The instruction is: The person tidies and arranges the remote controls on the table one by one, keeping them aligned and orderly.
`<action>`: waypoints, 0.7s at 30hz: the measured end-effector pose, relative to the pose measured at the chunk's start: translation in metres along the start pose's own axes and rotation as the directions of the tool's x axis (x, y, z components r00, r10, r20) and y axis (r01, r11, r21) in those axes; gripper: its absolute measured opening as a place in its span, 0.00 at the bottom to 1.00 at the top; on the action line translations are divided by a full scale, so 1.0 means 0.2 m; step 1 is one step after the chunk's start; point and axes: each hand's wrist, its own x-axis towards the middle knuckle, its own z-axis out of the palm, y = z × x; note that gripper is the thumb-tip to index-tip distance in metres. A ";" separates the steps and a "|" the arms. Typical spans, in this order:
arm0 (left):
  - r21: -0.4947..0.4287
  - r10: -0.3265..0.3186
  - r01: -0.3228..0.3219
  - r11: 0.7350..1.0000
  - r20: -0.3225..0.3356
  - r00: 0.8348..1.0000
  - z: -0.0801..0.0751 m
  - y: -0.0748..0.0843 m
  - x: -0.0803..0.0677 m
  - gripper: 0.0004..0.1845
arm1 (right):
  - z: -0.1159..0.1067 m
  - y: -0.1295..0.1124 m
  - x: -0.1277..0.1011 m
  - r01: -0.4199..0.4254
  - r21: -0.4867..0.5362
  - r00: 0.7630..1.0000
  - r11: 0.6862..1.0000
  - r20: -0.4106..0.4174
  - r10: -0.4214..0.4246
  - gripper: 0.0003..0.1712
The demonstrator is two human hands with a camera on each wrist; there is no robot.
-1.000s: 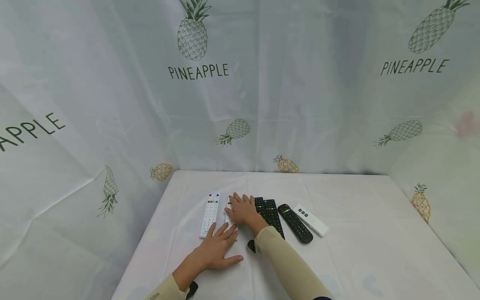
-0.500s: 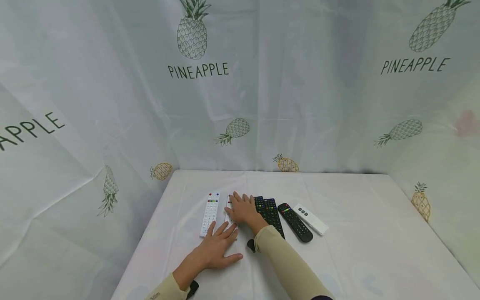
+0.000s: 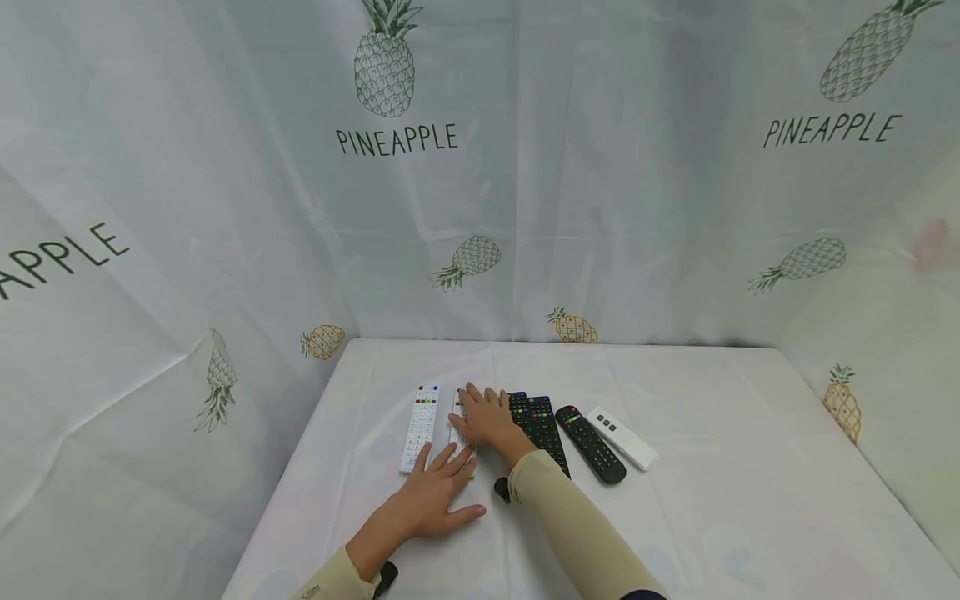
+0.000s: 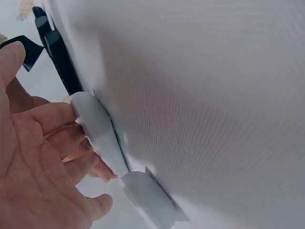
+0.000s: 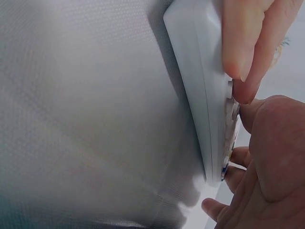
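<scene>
A white remote control [image 3: 456,439] with coloured buttons lies on the table, partly covered by both hands. My left hand [image 3: 427,502] spreads its straight fingers over the near end of it, thumb out to the right. Toward the far end, my right hand [image 3: 491,421] rests its fingers on the same remote's button side. From the left wrist view, the fingertips touch the rounded end of that remote [image 4: 97,126]. The right wrist view shows its side wall [image 5: 202,90] flat near the cloth, with fingers of both hands on its buttons. Neither hand curls round it.
Another white remote [image 3: 420,429] lies to the left. Right of the hands are two black remotes, one partly behind the right wrist [image 3: 520,408] and one beside it [image 3: 546,429]. Farther right lie a rounded black remote [image 3: 591,446] and a slim white remote [image 3: 622,439]. Pineapple-print curtains [image 3: 615,192] enclose the white-covered table [image 3: 735,467].
</scene>
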 end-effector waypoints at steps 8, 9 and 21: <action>-0.002 -0.005 0.005 1.000 0.005 1.000 0.00 0.00 0.00 0.43 | 0.02 0.01 0.01 -0.002 0.003 1.000 1.000 0.001 0.002 0.38; 0.000 -0.005 0.005 1.000 0.006 1.000 0.00 0.00 -0.01 0.43 | 0.03 0.01 0.01 -0.003 0.007 1.000 1.000 0.002 0.003 0.38; -0.007 -0.004 0.004 1.000 0.013 1.000 -0.01 0.00 0.00 0.42 | 0.02 0.00 0.01 -0.008 -0.037 1.000 0.999 0.011 0.008 0.39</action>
